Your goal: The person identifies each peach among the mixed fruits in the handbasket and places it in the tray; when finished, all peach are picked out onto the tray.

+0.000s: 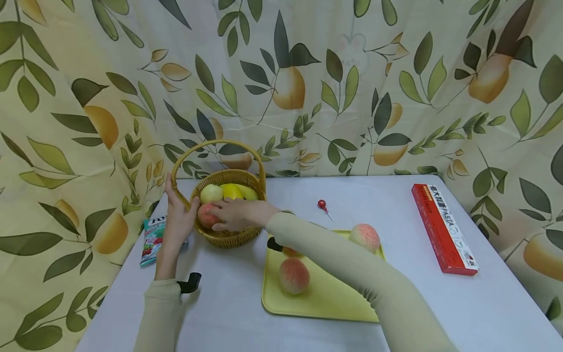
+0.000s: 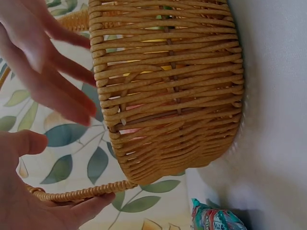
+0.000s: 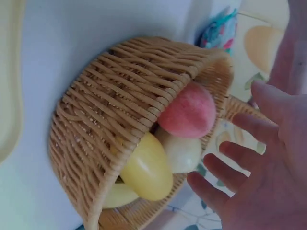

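Note:
A woven basket (image 1: 228, 239) with a tall arched handle (image 1: 215, 142) holds a pink peach (image 3: 187, 110), a yellow fruit (image 3: 148, 167), a pale fruit (image 3: 180, 153) and a banana (image 1: 249, 193). At the handle's left base, my left hand (image 1: 178, 215) touches it with straight fingers, the thumb standing apart. My right hand (image 1: 239, 213) reaches over the basket's opening. Its spread, slightly bent fingers overlap the peach in the head view, while the right wrist view shows them beside the fruit with nothing held.
A yellow tray (image 1: 325, 308) carries a front peach (image 1: 294, 276) and a right-hand peach (image 1: 365, 237); my right forearm covers part of it. Behind it lies a red lollipop (image 1: 322, 204). A pasta box (image 1: 444, 230) is at right, a candy bag (image 1: 151, 244) by my left wrist.

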Motion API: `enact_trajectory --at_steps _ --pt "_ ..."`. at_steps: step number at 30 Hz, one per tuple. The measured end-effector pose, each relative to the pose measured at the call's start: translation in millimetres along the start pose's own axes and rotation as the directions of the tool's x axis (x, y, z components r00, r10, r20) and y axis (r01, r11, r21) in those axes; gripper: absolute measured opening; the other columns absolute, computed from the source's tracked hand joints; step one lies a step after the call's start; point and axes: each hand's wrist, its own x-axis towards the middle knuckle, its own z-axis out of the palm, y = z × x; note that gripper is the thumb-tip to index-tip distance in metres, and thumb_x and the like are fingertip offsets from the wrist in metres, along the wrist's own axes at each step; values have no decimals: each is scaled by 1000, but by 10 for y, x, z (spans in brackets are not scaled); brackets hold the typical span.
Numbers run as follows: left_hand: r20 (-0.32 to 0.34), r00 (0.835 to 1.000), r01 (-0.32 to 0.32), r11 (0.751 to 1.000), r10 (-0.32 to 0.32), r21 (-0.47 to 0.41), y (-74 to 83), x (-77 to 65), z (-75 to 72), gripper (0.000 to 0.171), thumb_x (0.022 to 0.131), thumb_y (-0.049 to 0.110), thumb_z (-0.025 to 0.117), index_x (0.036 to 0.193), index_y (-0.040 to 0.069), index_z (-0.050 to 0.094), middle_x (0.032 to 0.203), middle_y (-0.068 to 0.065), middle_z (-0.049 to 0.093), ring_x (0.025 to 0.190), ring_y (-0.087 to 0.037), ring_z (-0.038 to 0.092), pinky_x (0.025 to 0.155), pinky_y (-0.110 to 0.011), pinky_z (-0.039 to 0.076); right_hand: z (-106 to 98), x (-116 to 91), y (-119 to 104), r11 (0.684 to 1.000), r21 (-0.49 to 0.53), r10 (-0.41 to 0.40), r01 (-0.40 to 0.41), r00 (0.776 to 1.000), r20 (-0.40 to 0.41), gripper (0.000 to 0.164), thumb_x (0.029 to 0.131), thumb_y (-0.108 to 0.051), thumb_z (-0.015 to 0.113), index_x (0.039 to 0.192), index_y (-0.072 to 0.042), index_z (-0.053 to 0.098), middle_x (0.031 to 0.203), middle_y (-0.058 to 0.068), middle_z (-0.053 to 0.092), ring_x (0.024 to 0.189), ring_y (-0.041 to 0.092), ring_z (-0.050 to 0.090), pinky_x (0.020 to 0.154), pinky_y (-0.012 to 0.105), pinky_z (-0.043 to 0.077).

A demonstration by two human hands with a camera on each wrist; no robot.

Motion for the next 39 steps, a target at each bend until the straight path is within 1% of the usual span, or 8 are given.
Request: enact_trajectory --at_steps 5,9,17,21,25,30,34,39 --pt "-6 1000 1 1000 -1 -8 -11 -1 -17 95 105 22 55 160 41 -20 174 -9 -9 159 -44 8 125 -67 18 73 222 -42 998 -50 37 -36 999 27 64 110 -46 39 166 -21 18 175 1 10 162 26 15 129 44 28" --pt "-4 1000 -6 1000 6 -14 -16 3 -15 95 105 21 56 161 40 -19 174 -8 -10 160 -42 7 126 -65 17 145 331 -48 993 -86 75 -78 997 -27 65 107 -46 49 163 -25 25 166 5 26 152 23 28 124 41 36" --pt "1 1000 -10 1000 10 -15 -16 -5 44 95 106 21 55 160 43 -19 174 -8 -10 160 -43 8 125 -67 18 236 375 -31 988 -140 58 -61 998 -29 61 107 -28 53 160 -21 22 167 4 25 151 25 32 115 38 47" --pt "2 1000 -10 1000 10 -6 -9 -4 22 94 106 23 55 160 42 -19 174 -9 -10 159 -44 9 124 -68 19 264 319 -72 967 -252 30 -47 997 -72 58 107 -20 53 160 -26 32 158 5 34 136 24 44 94 28 57" --pt "-13 1000 -14 1000 14 0 -14 -2 -15 95 105 20 56 161 42 -18 175 -9 -8 159 -43 9 125 -68 18 259 253 -81 954 -297 29 -52 996 -82 53 109 -24 49 159 -30 36 155 3 44 131 25 50 91 29 59" --pt "-11 1000 -16 1000 16 3 -23 -1 -34 94 105 21 55 160 42 -19 174 -8 -9 160 -42 8 125 -67 17 279 293 31 977 -205 49 -60 997 -58 52 111 -34 40 162 -31 28 163 7 36 143 28 46 101 37 57" --pt "-3 1000 -12 1000 12 5 -28 -4 -25 95 106 22 55 160 41 -20 174 -10 -9 159 -44 8 125 -68 18 257 253 156 995 -58 72 -77 994 -87 63 106 -32 56 162 -28 28 167 16 27 149 34 40 106 43 55" --pt "4 1000 -12 1000 12 5 -22 3 -13 96 106 20 55 160 40 -21 174 -11 -10 160 -43 6 126 -65 16 178 -23 306 996 70 68 -56 982 -179 68 99 -33 68 158 -28 34 158 19 42 144 34 46 109 48 52"
